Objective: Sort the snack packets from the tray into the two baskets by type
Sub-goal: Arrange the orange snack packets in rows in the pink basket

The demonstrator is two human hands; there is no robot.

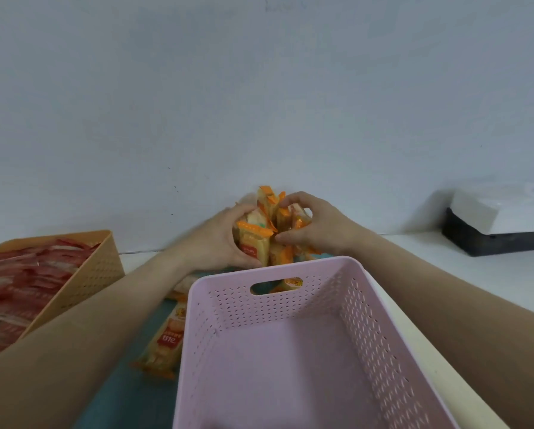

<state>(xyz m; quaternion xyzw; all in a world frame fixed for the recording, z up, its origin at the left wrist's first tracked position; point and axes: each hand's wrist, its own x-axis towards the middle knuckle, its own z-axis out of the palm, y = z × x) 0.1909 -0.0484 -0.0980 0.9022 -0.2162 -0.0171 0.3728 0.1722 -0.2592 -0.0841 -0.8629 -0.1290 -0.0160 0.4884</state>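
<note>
Gathered, ready for the drop
Left hand [225, 239] and right hand [313, 227] clasp upright orange-yellow foil snack packets [269, 205] just beyond the pink perforated plastic basket [290, 308], at its far rim.

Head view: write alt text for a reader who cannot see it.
The left hand and right hand grip a bunch of orange packets, behind a pink basket that looks empty. An orange basket at left holds red packets; loose orange packets lie on the teal tray.
</note>
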